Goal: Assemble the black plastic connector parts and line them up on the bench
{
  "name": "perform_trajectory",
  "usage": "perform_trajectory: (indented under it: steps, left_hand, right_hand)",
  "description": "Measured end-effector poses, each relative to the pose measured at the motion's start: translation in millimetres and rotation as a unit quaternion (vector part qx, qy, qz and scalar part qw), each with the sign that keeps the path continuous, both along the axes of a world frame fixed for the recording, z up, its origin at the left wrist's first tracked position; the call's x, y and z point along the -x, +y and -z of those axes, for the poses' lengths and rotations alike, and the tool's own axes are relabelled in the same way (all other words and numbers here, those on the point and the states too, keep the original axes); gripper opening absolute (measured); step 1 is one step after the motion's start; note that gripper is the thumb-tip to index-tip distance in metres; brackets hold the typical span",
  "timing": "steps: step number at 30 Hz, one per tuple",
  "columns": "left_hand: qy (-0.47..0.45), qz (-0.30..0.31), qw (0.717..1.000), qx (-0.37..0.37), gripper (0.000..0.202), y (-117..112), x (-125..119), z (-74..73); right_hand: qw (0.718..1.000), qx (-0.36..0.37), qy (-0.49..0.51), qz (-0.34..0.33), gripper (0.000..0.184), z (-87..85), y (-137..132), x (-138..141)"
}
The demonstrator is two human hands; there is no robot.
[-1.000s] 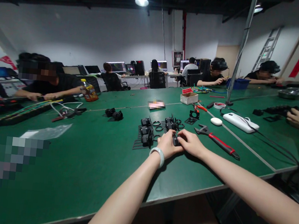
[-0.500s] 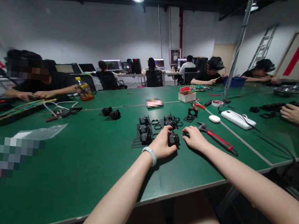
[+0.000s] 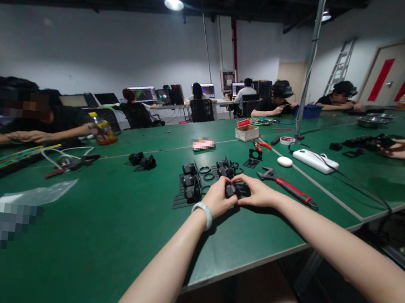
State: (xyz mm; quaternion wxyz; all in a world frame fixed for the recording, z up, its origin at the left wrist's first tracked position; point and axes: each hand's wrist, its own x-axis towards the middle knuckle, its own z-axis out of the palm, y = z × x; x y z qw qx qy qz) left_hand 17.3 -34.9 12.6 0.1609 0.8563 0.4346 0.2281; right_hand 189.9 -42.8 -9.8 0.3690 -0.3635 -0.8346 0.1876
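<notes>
Between my two hands is a black part with a blocky body (image 3: 232, 190), low over the green table (image 3: 124, 239). My left hand (image 3: 216, 197), with a pale bangle at the wrist, is closed on its left side. On the other side, my right hand (image 3: 256, 192) curves around it with thumb and fingers on the part. Just left of my hands stand several similar black parts (image 3: 191, 183) on slatted black bases. Black rings (image 3: 205, 169) lie behind my left hand, beside another black assembly (image 3: 222, 167). A black bracket with a round hole (image 3: 255, 158) stands farther back.
Right of my hands lies an adjustable wrench (image 3: 292, 189) with red-black grip. Beyond are a white oval object (image 3: 284, 161), a white power bank (image 3: 315, 161) with a cable, and a small box (image 3: 247, 132). A metal pole (image 3: 308, 71) rises behind. Co-workers sit around the table.
My right hand has moved left and closed in on the black part beside my left hand. The view has turned slightly right. The co-worker's hands at the right have shifted.
</notes>
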Motion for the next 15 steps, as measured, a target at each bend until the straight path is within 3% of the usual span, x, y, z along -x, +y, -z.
perform_trajectory:
  steps: [9,15]
  left_hand:
    - [-0.013,0.012,0.993,-0.114,0.038,20.6,-3.5,24.3]
    - [-0.015,-0.010,0.993,-0.114,0.043,32.7,-8.8,32.2]
  right_hand:
    - [0.999,0.016,0.026,0.037,0.058,8.8,13.9,-12.0]
    - [0.998,-0.001,-0.011,0.058,0.059,14.9,30.5,-11.4]
